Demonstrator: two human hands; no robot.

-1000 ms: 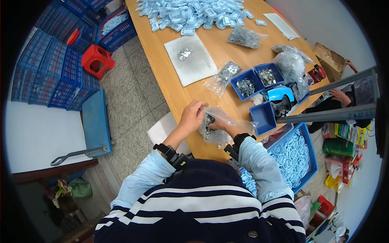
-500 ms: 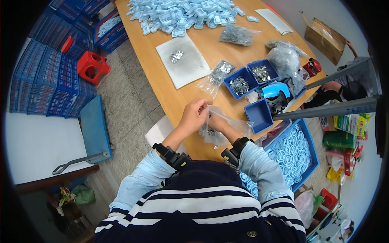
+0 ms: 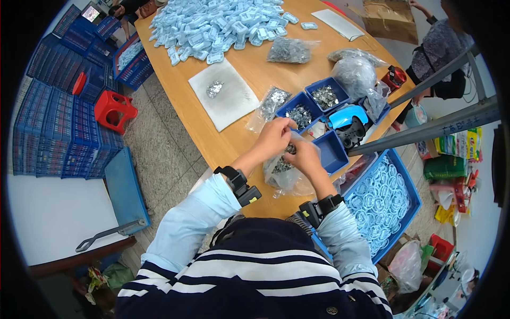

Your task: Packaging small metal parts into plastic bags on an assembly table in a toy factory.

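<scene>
A clear plastic bag (image 3: 284,183) with small metal pieces in it hangs at the table's near edge, between my two hands. My left hand (image 3: 275,135) is closed at the bag's mouth, thumb and fingers pinched together on its film. My right hand (image 3: 304,158) is at the bag's opening, its fingers curled around a clump of small metal pieces (image 3: 290,150). Its fingertips are partly hidden. Just beyond my hands stand a blue bin of silvery metal pieces (image 3: 299,115), a second blue bin of metal pieces (image 3: 325,97) and a blue bin without pieces (image 3: 332,150).
A heap of light-blue plastic parts (image 3: 218,26) covers the table's far end. A white pad (image 3: 226,103) bears a small metal pile. Filled bags (image 3: 289,50), a black game controller (image 3: 351,133) and a grey metal bar (image 3: 425,133) lie right. A blue crate (image 3: 393,207) holds light-blue rings.
My right hand has come up from inside the bag to its opening, with metal pieces at its fingers. Both hands and the bag have moved nearer the blue bins. The view has shifted.
</scene>
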